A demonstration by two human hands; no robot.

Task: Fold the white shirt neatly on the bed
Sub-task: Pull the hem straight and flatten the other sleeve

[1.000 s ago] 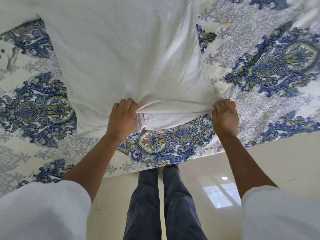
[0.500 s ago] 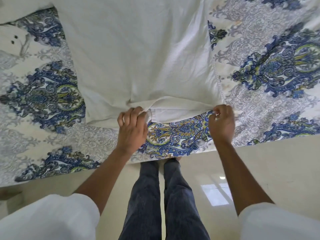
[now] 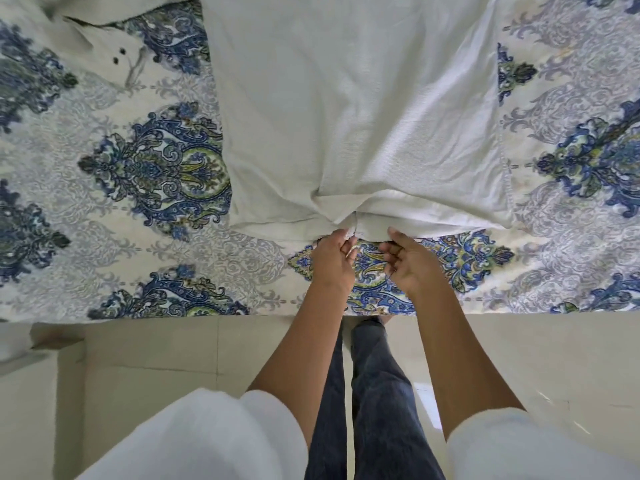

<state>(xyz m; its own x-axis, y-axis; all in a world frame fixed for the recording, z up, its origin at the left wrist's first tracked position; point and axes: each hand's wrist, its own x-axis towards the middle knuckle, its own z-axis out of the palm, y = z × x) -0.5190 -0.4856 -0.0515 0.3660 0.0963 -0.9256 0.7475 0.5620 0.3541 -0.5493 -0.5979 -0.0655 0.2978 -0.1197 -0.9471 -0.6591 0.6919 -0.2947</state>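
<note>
Where visible, both grips apparently on white shirt (image 3: pixel 360 133)

White shirt (image 3: pixel 356 109) plain, beyond fingers; bedsheet (image 3: pixel 156 174) blue-green paisley on cream under fingers; dark blue-grey trousers (image 3: pixel 374 393).

Bare bed (image 3: pixel 104 237) lies open left and right of the white shirt (image 3: pixel 346 116); a crumpled cloth (image 3: pixel 104 46), perhaps a sleeve, occupies the far-left corner.

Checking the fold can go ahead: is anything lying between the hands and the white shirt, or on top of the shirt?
Nothing visible. The left hand and right hand are both at the near hem of the white shirt, and the shirt's top lies bare on the patterned bedspread.
</note>
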